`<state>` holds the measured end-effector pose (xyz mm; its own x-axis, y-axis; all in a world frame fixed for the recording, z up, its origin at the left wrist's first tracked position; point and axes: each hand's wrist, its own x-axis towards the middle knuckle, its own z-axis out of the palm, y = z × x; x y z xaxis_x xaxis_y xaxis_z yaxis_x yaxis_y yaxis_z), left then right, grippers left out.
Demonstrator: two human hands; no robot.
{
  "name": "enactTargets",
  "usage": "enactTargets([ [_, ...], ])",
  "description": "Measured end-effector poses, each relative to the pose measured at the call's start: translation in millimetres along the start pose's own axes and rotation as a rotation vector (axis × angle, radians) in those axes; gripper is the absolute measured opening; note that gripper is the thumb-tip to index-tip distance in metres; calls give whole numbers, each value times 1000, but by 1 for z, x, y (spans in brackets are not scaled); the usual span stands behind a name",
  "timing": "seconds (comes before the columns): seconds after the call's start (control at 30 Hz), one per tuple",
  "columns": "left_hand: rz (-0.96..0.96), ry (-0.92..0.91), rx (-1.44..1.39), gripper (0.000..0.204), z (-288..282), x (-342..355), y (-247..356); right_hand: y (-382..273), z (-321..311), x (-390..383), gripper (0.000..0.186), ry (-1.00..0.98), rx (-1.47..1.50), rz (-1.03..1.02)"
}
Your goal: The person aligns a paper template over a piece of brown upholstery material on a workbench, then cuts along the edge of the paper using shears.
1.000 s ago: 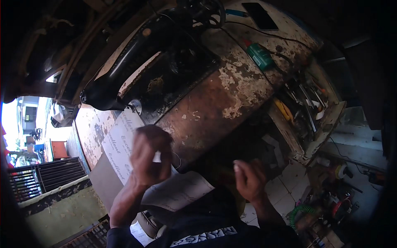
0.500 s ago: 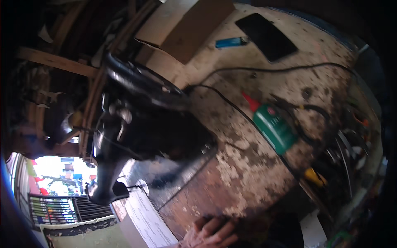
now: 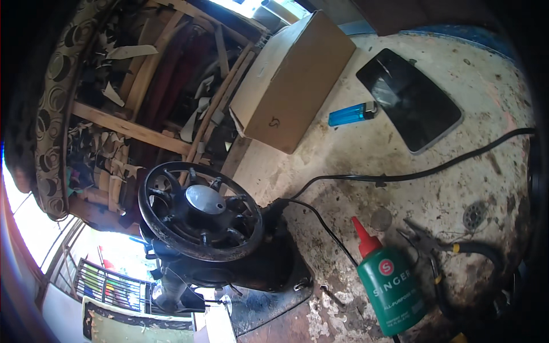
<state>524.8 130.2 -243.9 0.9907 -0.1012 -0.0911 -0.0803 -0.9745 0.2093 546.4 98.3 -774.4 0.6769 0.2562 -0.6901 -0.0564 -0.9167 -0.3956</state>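
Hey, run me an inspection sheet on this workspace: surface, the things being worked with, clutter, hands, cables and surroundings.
Surface: worktop stained, its finish worn patchy.
Job's things: black sewing machine with spoked handwheel; pale sheet at the lower edge, cut off by the frame.
Clutter: cardboard box, blue lighter, dark-screened phone, green bottle with red nozzle, pliers.
Hands: nothing seen.
Cables: thick black cable runs to the right; thinner black cable reaches the bottle.
Surroundings: wooden framework with scraps at left; metal grille at lower left.
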Motion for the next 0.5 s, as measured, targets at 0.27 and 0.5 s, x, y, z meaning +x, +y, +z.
enactTargets([
  [0.27,-17,37,-85,21,6,-2,-2,2,-4,-3,18,18,17,-17],
  [0.5,44,136,-175,28,10,-34,1,2,-41,-53,19,112,105,-93],
])
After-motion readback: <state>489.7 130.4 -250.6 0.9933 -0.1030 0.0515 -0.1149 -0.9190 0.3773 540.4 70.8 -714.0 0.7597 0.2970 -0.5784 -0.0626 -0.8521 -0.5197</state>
